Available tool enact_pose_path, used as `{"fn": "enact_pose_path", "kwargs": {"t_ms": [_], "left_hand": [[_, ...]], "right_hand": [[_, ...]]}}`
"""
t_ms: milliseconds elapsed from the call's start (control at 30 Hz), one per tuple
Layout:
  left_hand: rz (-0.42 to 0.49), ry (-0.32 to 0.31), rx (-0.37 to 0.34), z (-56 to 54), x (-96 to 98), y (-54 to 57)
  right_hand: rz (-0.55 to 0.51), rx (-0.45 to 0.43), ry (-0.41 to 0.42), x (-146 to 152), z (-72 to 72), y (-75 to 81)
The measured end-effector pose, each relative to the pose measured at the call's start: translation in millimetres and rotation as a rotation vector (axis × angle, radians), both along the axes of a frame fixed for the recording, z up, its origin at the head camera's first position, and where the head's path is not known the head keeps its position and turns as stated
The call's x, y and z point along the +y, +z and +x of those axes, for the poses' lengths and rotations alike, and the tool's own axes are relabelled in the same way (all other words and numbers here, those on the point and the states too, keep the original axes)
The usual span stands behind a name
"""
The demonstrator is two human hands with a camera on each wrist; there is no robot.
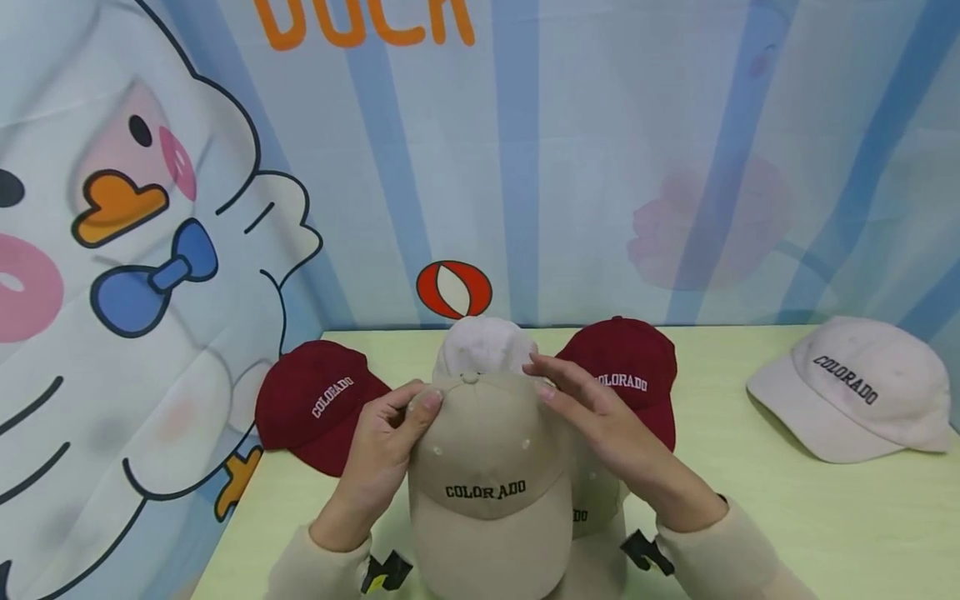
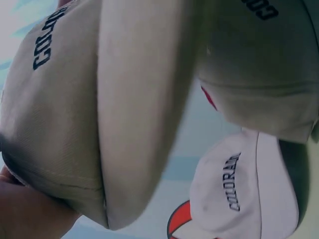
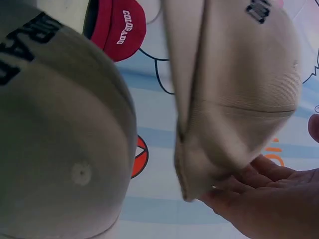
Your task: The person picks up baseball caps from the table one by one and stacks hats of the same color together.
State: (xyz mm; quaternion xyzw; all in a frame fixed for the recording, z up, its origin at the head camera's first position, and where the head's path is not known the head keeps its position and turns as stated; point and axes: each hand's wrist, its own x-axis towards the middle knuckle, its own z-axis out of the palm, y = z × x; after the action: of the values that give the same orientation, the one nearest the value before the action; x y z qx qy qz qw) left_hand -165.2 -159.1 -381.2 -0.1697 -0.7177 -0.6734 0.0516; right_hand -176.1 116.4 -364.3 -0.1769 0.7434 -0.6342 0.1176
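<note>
A beige cap (image 1: 480, 442) lettered COLORADO is held up front-on between both hands, its brim pointing down. At the crown's left edge my left hand (image 1: 382, 458) pinches the cap, thumb in front. My right hand (image 1: 626, 437) touches the crown's right edge with fairly straight fingers; in the right wrist view its fingers (image 3: 254, 179) lie along the cap's edge. Right behind the held cap is another beige cap (image 1: 596, 496), partly hidden. Farther back stands a white cap (image 1: 483, 342), whose lettering shows only in the left wrist view.
Dark red caps sit to the left (image 1: 315, 400) and behind my right hand (image 1: 630, 346). An off-white cap (image 1: 862, 387) lies at the far right of the pale yellow table (image 1: 832, 525). A cartoon-printed cloth (image 1: 585, 167) hangs behind the table and along its left side.
</note>
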Motion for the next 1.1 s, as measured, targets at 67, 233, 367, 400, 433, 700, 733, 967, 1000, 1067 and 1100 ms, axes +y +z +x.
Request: {"fn": "enact_pose_path", "kwargs": {"t_ms": [67,233,367,400,433,700,733,967,1000,1067,1100], "left_hand": [[0.015,-0.024,-0.011,0.0,5.8,-1.9],[0.057,-0.062,-0.095,0.1,20.1,-7.6],[0.080,-0.097,-0.185,-0.6,30.0,-14.4],[0.077,-0.105,-0.201,-1.2,32.3,-16.5],[0.072,-0.113,-0.211,-2.0,34.6,-18.8],[0.016,-0.133,-0.267,-10.3,49.8,-41.2],[0.003,-0.133,-0.270,-11.1,51.0,-44.2],[-0.091,-0.125,-0.254,-16.8,57.6,-65.3],[-0.103,-0.120,-0.251,-17.4,58.1,-68.2],[-0.127,-0.104,-0.240,-18.9,59.1,-73.7],[-0.141,-0.093,-0.236,-19.6,59.4,-76.2]], "right_hand": [[0.033,0.005,-0.016,4,1.1,-1.2],[0.083,0.044,-0.078,14,4.4,-6.9],[0.081,0.070,-0.120,21,7.2,-15.3],[0.076,0.067,-0.132,22,7.8,-17.6],[0.071,0.065,-0.143,24,8.4,-20.0],[0.053,0.012,-0.218,37,9.8,-42.3],[0.053,0.003,-0.227,39,9.6,-45.6],[0.081,-0.058,-0.318,48,5.4,-68.4],[0.086,-0.067,-0.330,48,4.7,-71.4],[0.097,-0.085,-0.348,49,3.9,-77.2],[0.103,-0.095,-0.355,50,3.7,-79.9]]}}
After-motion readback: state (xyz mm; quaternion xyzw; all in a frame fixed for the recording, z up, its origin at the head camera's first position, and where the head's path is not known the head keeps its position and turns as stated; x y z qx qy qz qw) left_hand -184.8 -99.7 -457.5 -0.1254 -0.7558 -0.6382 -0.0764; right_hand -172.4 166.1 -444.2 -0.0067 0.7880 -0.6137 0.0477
